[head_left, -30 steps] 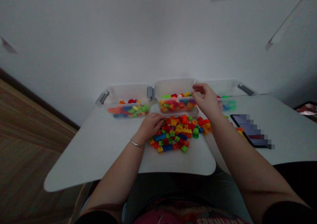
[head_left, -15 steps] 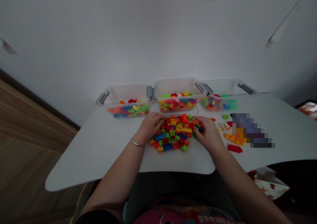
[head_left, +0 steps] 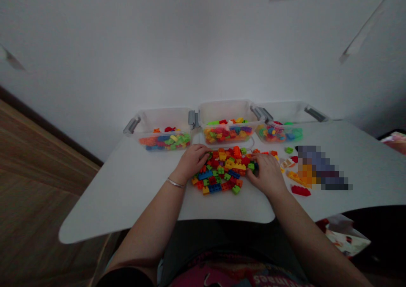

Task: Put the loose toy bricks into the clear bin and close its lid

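A heap of small plastic building bricks [head_left: 218, 172] in red, orange, yellow, green and blue lies on the white table in front of me. My left hand [head_left: 193, 162], with a silver bangle on its wrist, rests against the heap's left edge, fingers apart and no brick visibly gripped. At the heap's right edge is my right hand [head_left: 268, 173], its thumb and fingers spread around a green brick [head_left: 251, 166] and a dark blue one beside it. Whether the fingers touch those two bricks cannot be made out.
Behind the heap stand three clear bins with grey latches: left [head_left: 165, 141], middle [head_left: 228, 134] and right [head_left: 281, 133], all holding colourful pieces. Loose pieces, including a red one [head_left: 300, 190] and an orange one [head_left: 296, 177], lie right, beside a pixelated item [head_left: 323, 164].
My right hand has shifted slightly and its thumb and fingers have parted, showing the green brick and orange bricks behind the fingers. The left hand has stayed in place.
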Demonstrator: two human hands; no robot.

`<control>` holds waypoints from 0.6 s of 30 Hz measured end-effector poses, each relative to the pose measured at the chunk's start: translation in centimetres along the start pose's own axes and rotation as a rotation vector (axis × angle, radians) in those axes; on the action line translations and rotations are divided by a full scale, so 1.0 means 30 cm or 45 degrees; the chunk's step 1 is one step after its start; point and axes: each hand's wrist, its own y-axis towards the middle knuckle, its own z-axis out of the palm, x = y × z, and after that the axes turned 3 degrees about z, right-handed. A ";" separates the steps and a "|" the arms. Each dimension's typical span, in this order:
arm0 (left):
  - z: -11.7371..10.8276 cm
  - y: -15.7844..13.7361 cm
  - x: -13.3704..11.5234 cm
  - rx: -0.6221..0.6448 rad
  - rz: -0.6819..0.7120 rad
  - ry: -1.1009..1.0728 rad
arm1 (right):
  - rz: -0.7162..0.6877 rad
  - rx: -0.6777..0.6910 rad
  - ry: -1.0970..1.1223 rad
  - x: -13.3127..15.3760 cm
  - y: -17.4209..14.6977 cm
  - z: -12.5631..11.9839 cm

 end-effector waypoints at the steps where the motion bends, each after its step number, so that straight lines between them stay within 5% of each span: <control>1: 0.001 0.000 0.001 0.002 0.001 -0.003 | 0.005 0.001 -0.007 -0.003 0.000 0.003; 18: 0.001 -0.001 0.002 0.006 0.005 -0.074 | 0.065 -0.064 0.354 -0.046 0.004 0.051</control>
